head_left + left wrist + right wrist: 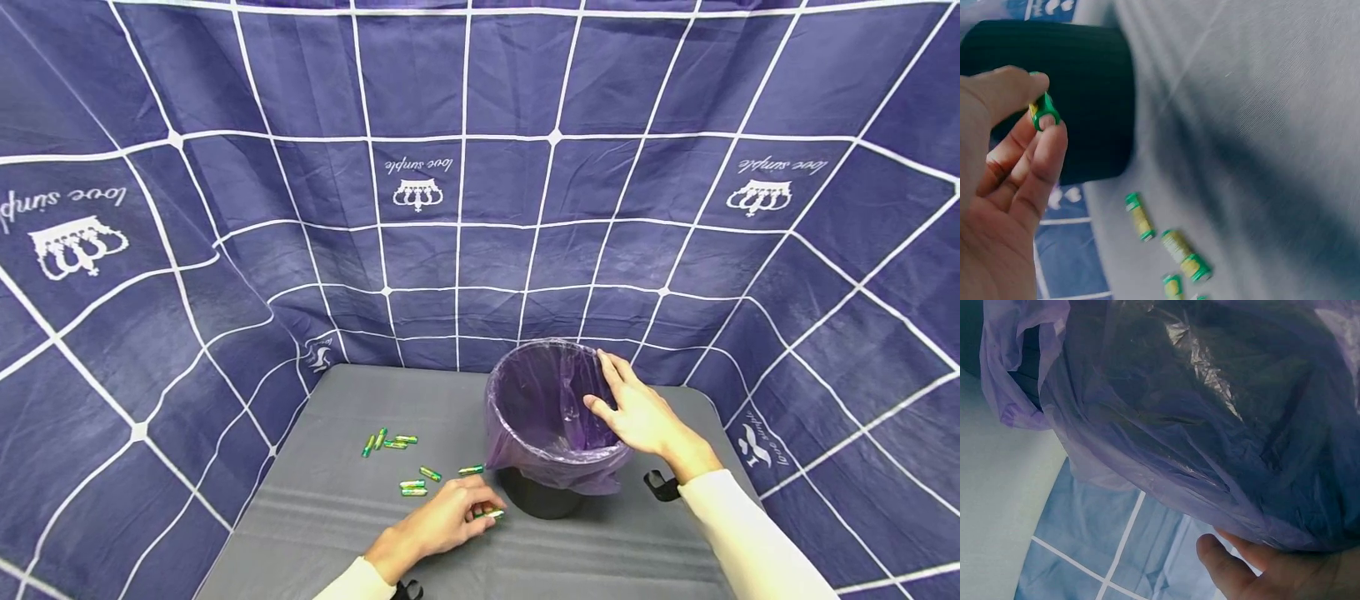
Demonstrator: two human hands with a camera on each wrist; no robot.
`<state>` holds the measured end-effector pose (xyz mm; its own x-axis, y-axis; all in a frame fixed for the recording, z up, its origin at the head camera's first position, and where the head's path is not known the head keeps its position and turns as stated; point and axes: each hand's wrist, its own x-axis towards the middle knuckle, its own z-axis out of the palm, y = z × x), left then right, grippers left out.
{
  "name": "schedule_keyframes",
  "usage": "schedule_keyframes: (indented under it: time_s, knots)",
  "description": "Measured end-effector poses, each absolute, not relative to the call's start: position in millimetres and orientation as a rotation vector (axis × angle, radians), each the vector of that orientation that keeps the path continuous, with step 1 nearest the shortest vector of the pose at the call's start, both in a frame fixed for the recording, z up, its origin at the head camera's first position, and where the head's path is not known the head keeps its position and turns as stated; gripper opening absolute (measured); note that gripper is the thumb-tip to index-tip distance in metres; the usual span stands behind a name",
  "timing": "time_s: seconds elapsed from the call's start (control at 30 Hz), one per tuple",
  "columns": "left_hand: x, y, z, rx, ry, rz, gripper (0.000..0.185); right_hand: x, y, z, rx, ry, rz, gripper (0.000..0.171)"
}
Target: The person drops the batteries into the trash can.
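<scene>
My left hand [453, 512] pinches a green-and-yellow battery [1041, 112] between thumb and fingers, just left of the bin's base. Several similar batteries [412, 484] lie on the table to the left of that hand. The dark round bin [542, 496] stands upright, lined with a translucent purple bag [517, 446] folded over its rim. Against the bin's right rim rests my right hand [648, 421], its fingers extended and touching the bag. In the right wrist view, the bag [1166, 425] fills most of the picture and the hand shows only partly below it.
A grey cloth-covered table [315, 517] holds everything. Blue cloth with white grid lines [420, 258] hangs behind and on both sides. The farther batteries [390, 442] form a loose cluster at the table's left. Black straps [662, 486] hang at the wrists.
</scene>
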<state>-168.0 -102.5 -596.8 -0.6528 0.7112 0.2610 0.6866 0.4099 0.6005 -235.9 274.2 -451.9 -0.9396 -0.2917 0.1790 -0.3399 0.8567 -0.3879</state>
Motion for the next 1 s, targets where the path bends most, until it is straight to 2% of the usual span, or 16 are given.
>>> schedule_keyframes:
  time_s: [0.23,0.6,1.0]
  knots:
    - [-169,-124,-563,1.426,2.629,1.161,0.027,-236,272,-456,0.502,-2.917,0.648,0.089]
    - [-188,-140,-493,1.723,2.745,1.315,0.037,-237,271,-460,0.512,-2.896,0.64,0.088]
    - [-222,-124,-419,1.771,2.831,1.33,0.032,-235,274,-454,0.507,-2.887,0.648,0.088]
